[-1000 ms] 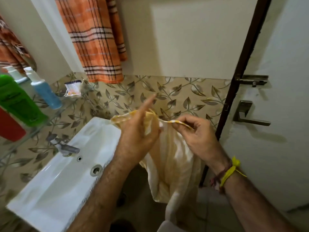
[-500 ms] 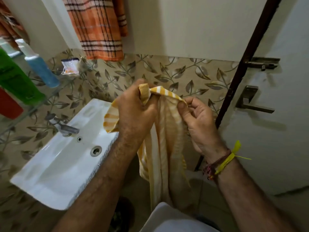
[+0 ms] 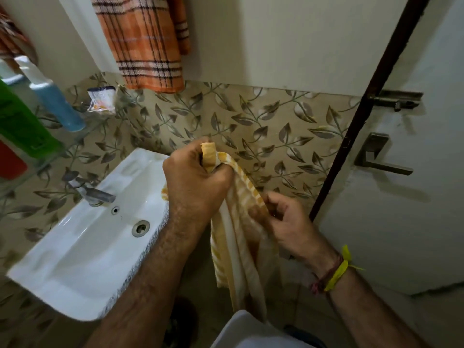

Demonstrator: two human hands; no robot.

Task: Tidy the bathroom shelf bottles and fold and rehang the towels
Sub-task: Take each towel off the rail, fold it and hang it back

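A yellow and white striped towel (image 3: 238, 249) hangs in front of me, bunched lengthwise. My left hand (image 3: 193, 182) grips its top end in a fist, with a fold sticking out above the thumb. My right hand (image 3: 283, 222) pinches the towel's right edge lower down. An orange checked towel (image 3: 148, 43) hangs on the wall above. On the glass shelf (image 3: 82, 136) at the left stand a green bottle (image 3: 20, 124), a blue bottle (image 3: 52, 99) with a white cap, and part of a red one (image 3: 10, 162).
A white washbasin (image 3: 82, 247) with a steel tap (image 3: 93, 193) sits below the shelf, left of my arms. A small sachet (image 3: 101, 99) lies at the shelf's far end. A white door with a lever handle (image 3: 379, 162) and a bolt (image 3: 396, 99) stands at the right.
My left hand has closed into a fist round the towel's top end. My right hand has slid down the towel's right edge. The towel has gone from spread to gathered into a narrow strip.
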